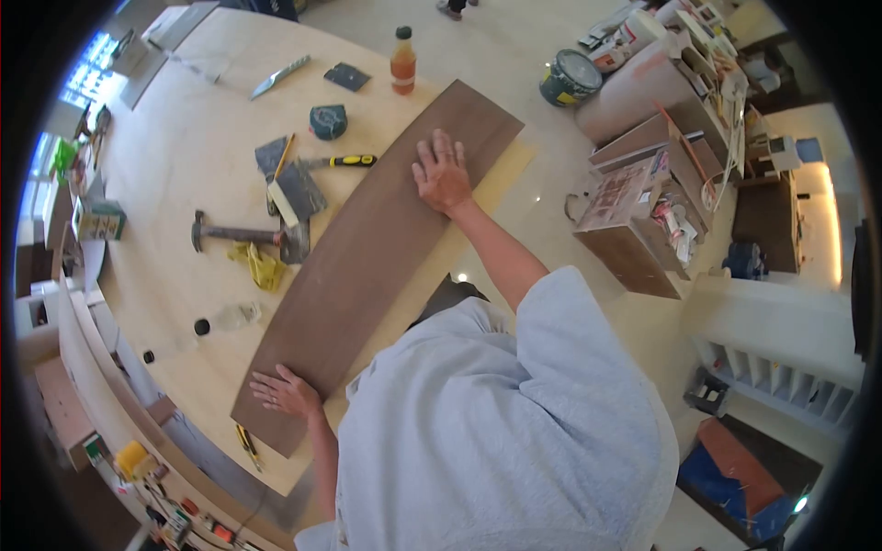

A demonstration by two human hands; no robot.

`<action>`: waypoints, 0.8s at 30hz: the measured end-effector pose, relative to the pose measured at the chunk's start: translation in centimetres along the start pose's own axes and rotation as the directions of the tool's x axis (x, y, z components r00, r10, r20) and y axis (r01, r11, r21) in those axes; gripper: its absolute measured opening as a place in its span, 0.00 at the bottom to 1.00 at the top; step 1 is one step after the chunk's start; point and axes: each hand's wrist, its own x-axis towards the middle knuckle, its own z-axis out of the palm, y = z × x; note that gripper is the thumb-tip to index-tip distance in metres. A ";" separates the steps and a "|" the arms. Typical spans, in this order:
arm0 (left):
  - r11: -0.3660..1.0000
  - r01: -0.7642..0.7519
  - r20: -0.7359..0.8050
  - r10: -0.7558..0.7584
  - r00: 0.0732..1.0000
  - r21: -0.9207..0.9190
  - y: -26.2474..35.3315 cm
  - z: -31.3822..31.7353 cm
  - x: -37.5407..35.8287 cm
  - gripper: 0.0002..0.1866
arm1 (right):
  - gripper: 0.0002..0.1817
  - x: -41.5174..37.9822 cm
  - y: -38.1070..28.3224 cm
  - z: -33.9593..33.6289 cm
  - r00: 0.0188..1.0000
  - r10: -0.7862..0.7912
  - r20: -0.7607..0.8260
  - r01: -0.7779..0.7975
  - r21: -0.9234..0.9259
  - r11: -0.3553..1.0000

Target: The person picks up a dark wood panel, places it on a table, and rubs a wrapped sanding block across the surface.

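A long brown wooden board (354, 262) lies slantwise along the near side of the pale table. My left hand (287, 395) rests palm down on the board's lower left end, fingers spread. Toward its upper right end, my right hand (443, 174) also lies flat on the surface with the fingers apart. Neither hand grips anything. A yellow-and-black handled tool (246, 443) is beside the board's lower left end, close to my left hand. Another tool with a yellow-and-black handle (353, 161) lies to the left of my right hand.
On the pale table (175, 285) are a hammer (239, 233), yellow cloth or glove (260, 266), clear bottle (234, 317), drink bottle (402, 64), knife (280, 76) and dark tape-measure-like object (328, 121). A paint bucket (571, 77) and a wooden box (634, 216) stand to the right.
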 end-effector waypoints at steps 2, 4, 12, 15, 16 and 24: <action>0.993 0.118 0.054 -0.118 0.992 0.001 1.1 -0.2 -0.1 0.43 | 0.41 1.2 2.1 0.5 0.966 0.246 -0.077 -0.253 -0.094 0.963; 0.985 0.167 0.074 -0.169 0.983 0.043 2.1 -0.9 -0.2 0.42 | 0.45 2.6 4.7 1.5 0.938 0.332 -0.095 -0.340 -0.081 0.937; 0.974 0.221 0.074 -0.224 0.972 0.044 3.8 -2.4 -0.4 0.42 | 0.49 7.4 11.2 1.9 0.822 0.554 -0.130 -0.566 -0.090 0.819; 0.975 0.213 0.112 -0.218 0.969 0.054 4.8 -4.2 -0.5 0.41 | 0.50 7.1 11.6 1.7 0.832 0.543 -0.114 -0.553 -0.094 0.828; 0.974 0.220 0.104 -0.224 0.969 0.050 4.3 -4.4 -0.7 0.41 | 0.50 7.1 11.4 1.4 0.838 0.534 -0.109 -0.544 -0.114 0.831; 0.978 0.201 0.093 -0.205 0.974 0.048 4.4 -3.4 -0.2 0.41 | 0.51 7.5 11.4 1.9 0.849 0.517 -0.104 -0.526 -0.246 0.814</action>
